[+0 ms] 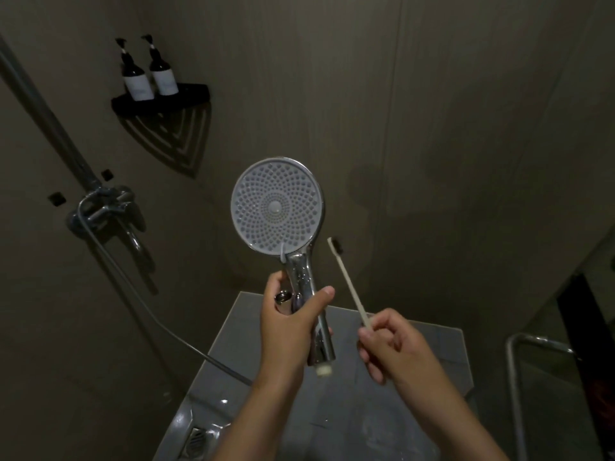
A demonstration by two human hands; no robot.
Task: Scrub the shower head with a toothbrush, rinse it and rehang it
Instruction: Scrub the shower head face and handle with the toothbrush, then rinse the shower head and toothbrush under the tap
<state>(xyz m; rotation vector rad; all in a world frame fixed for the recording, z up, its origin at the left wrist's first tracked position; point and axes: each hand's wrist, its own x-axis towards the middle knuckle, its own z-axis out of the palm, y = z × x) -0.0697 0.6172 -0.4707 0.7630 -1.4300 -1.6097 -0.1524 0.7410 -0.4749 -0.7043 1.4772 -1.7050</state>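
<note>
My left hand (293,322) is wrapped round the chrome handle of the shower head (277,206), thumb laid across the front and fingers curled behind. The round spray face stands above that hand, turned towards me with its nozzles showing. The bare lower end of the handle pokes out below my palm. A small round metal fitting (283,298) sits against my fingers just left of the handle; I cannot tell what it belongs to.

My right hand (396,344) is to the lower right of the shower head, pinching the tail of a pale toothbrush (349,284) between thumb and fingertips. The brush slants up and leftwards, its dark bristles just beside the lower right rim of the spray face, not touching it.

Left of the shower head the mixer tap (106,207) is on the wall, with the hose (133,287) running down from it behind my left forearm. Up and to the left, two pump bottles (149,76) stand on a black corner shelf (193,91).
</note>
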